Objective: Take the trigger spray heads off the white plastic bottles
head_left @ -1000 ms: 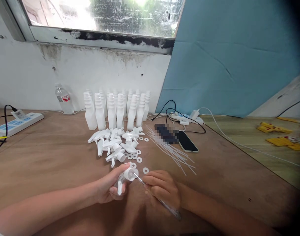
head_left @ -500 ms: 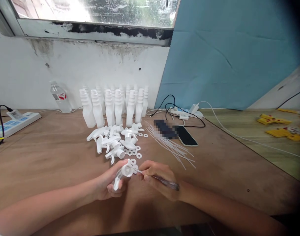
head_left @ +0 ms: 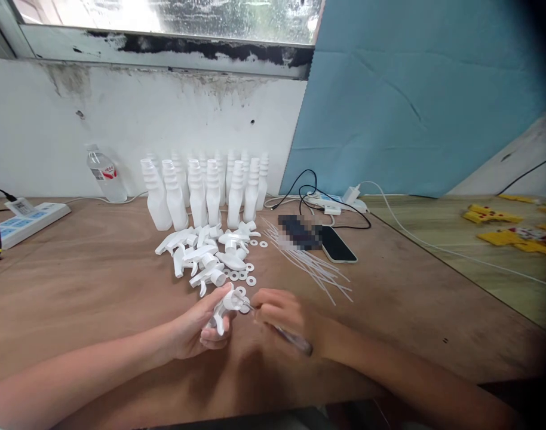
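Note:
My left hand is closed around a white trigger spray head, its round collar turned toward my right hand. In my right hand is a slim tool with a thin metal shaft and a dark handle, perhaps a screwdriver or tweezers; motion blurs it. The tool's tip meets the collar opening, and I cannot tell how far inside it reaches. Just beyond my hands lie white ring washers and a heap of loose spray heads.
White bottles stand in rows by the wall. Thin white tubes lie right of the heap, near a phone. A clear bottle and power strip are at left. Yellow pieces lie far right.
The spray head has tilted in my left hand, its collar shifting slightly up. My right hand has swung the tool's handle a little left and down. The whole view has shifted slightly.

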A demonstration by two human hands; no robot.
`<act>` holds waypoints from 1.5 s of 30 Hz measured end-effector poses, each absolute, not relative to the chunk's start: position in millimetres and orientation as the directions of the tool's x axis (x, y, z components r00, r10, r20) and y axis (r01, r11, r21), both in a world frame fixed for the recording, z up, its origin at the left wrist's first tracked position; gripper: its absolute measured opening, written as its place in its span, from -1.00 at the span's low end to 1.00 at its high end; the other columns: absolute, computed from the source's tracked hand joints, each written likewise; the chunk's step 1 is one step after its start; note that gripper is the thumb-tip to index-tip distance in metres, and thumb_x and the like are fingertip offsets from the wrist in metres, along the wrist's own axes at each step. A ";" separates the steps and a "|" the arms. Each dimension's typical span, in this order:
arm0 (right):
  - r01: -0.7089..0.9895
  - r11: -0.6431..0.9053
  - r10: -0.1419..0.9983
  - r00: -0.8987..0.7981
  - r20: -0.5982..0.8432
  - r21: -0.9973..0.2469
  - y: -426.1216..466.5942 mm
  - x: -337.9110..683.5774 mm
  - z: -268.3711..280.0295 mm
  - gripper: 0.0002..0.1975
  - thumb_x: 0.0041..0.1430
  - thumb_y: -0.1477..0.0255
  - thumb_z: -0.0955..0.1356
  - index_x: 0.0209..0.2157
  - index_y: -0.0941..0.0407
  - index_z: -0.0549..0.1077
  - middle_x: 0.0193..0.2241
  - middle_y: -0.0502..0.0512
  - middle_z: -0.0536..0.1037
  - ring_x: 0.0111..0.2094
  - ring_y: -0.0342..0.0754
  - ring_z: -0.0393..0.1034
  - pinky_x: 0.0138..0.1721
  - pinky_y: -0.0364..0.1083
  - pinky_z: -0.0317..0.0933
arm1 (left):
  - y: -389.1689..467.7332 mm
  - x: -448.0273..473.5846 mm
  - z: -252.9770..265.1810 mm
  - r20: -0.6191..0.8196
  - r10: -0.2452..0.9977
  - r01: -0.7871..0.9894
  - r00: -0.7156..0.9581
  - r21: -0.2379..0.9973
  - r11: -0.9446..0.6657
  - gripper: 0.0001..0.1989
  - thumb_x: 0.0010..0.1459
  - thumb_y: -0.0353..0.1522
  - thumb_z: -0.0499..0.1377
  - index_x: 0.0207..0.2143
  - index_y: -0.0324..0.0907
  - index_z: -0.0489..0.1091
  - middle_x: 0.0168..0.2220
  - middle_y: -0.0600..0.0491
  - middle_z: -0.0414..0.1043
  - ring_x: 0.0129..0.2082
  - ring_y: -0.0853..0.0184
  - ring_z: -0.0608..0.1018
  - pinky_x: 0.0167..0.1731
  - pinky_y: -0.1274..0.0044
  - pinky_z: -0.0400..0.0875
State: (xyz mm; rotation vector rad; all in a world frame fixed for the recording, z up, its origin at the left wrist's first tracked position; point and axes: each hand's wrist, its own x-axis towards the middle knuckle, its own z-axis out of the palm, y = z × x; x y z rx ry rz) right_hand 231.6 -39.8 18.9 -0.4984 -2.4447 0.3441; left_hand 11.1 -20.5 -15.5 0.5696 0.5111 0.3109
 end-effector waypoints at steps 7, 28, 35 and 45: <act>-0.049 0.310 0.837 -0.459 0.297 -0.950 -42.4 224.8 17.9 -0.78 0.26 0.40 0.29 -0.46 0.17 0.30 -0.39 0.07 0.43 -0.40 -0.17 0.32 -0.35 -0.15 0.24 | -17.2 7.6 -16.1 -0.416 0.382 -0.121 0.825 0.530 0.839 -0.32 0.25 0.03 -0.10 -0.66 -0.32 0.33 -0.86 0.20 0.00 -0.88 0.63 -0.05 -0.85 0.75 -0.21; 0.239 0.916 0.364 -0.833 0.416 -0.323 -33.0 239.9 22.4 -0.79 0.31 0.52 0.16 -0.44 0.16 0.26 -0.37 0.12 0.36 -0.37 -0.13 0.19 -0.33 -0.15 0.11 | -18.6 10.6 -16.5 -0.377 0.365 -0.108 0.851 0.555 0.825 -0.34 0.25 0.02 -0.09 -0.67 -0.29 0.33 -0.88 0.20 -0.03 -0.87 0.60 -0.05 -0.83 0.74 -0.16; -0.150 0.204 0.806 -0.536 0.253 -0.968 -28.8 232.3 16.8 -0.75 0.22 0.39 0.32 -0.49 0.17 0.23 -0.40 0.09 0.47 -0.45 -0.17 0.36 -0.40 -0.14 0.27 | -20.9 10.4 -9.6 -0.461 0.358 -0.054 0.812 0.552 0.832 -0.35 0.24 0.02 -0.08 -0.67 -0.29 0.32 -0.87 0.17 0.05 -0.89 0.61 -0.05 -0.85 0.73 -0.21; 0.209 0.971 0.238 -0.816 0.527 -0.115 -31.4 234.1 26.0 -0.69 0.30 0.56 0.12 -0.54 0.16 0.23 -0.51 0.10 0.38 -0.46 -0.13 0.19 -0.42 -0.12 0.11 | -17.8 13.3 -18.2 -0.371 0.374 -0.112 0.850 0.566 0.817 -0.35 0.24 0.03 -0.08 -0.66 -0.29 0.31 -0.88 0.19 -0.02 -0.87 0.60 -0.04 -0.82 0.73 -0.18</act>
